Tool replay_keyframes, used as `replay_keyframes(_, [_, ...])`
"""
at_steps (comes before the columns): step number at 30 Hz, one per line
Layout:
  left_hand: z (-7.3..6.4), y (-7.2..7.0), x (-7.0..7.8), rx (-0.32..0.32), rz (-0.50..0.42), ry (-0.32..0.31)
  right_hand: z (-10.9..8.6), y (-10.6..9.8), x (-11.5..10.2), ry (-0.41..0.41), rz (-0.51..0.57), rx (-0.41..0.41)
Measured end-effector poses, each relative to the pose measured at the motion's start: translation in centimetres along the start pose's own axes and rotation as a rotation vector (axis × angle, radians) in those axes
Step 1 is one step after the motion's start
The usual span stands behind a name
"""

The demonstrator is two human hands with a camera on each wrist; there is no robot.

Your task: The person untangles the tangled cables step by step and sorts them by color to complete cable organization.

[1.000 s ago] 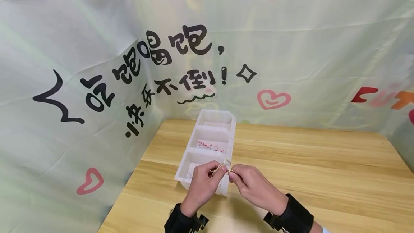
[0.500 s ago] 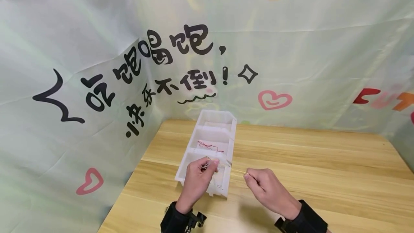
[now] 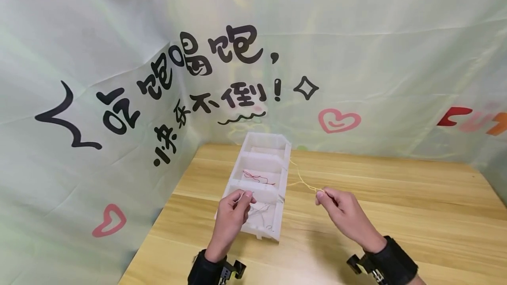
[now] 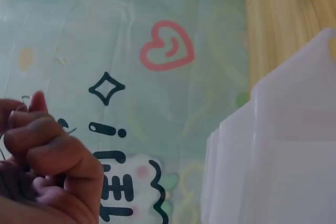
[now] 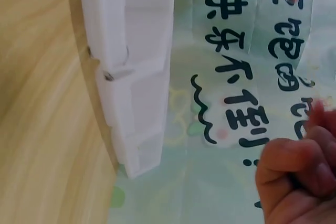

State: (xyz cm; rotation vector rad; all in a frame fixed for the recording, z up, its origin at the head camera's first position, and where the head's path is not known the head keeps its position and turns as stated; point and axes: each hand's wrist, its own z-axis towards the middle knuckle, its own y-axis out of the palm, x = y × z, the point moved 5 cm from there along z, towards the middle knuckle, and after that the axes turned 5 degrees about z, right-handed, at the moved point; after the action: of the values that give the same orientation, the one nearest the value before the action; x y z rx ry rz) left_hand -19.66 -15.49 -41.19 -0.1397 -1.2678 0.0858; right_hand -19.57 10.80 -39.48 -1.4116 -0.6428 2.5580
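My right hand (image 3: 348, 214) pinches a yellow string (image 3: 305, 183) by one end, right of the white box. Its loose strands trail up and left toward the box's edge. My left hand (image 3: 230, 219) is over the near compartment, thumb and finger pinched together. Thin dark strands of thread (image 4: 72, 130) stick out from the fingers in the left wrist view. The white three-compartment box (image 3: 282, 214) stands on the table. Red string (image 3: 257, 178) lies in the middle compartment, and grey thread (image 3: 259, 209) shows in the near one.
The wooden table (image 3: 380, 188) extends to the right of the box. A printed cloth backdrop (image 3: 376, 65) hangs behind and to the left, close to the box's far end.
My hands have moved apart. The right hand has drawn the yellow string out to the right and up, away from the left hand; the left has shifted slightly left.
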Motion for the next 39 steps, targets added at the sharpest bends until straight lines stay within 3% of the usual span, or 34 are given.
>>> replay_keyframes(4, [0.0, 0.3, -0.2, -0.041, -0.005, 0.002, 1.5, 0.4, 2.3, 0.048, -0.049, -0.015])
replay_keyframes(10, [-0.2, 0.3, -0.1, -0.086, 0.042, 0.002, 4.4, 1.3, 3.3, 0.021, -0.032, -0.042])
replay_keyframes(16, [-0.7, 0.9, 1.8, -0.168, 0.102, 0.024, 8.6, 2.8, 4.5, -0.024, -0.065, -0.069])
replay_keyframes(20, [-0.7, 1.0, 2.5, -0.183, 0.097, 0.037, 11.9, 3.9, 5.6, -0.027, -0.131, -0.073])
replay_keyframes(24, [-0.8, 1.0, 2.5, -0.193, 0.091, 0.051, 15.2, 5.5, 7.1, 0.008, -0.176, -0.065])
replay_keyframes(27, [-0.8, 1.2, 2.6, -0.200, 0.091, 0.066, 17.1, 6.6, 8.7, 0.106, -0.202, -0.098])
replay_keyframes(32, [-0.8, 1.4, 2.8, -0.201, 0.092, 0.090, 17.6, 7.6, 11.3, 0.271, -0.287, -0.253])
replay_keyframes(35, [-0.7, 1.4, 2.6, -0.201, 0.096, 0.099, 17.3, 7.5, 11.1, 0.268, -0.273, -0.276])
replay_keyframes(39, [-0.4, 1.3, 0.8, -0.220, 0.068, 0.067, 17.2, 7.0, 9.5, 0.254, -0.185, -0.249])
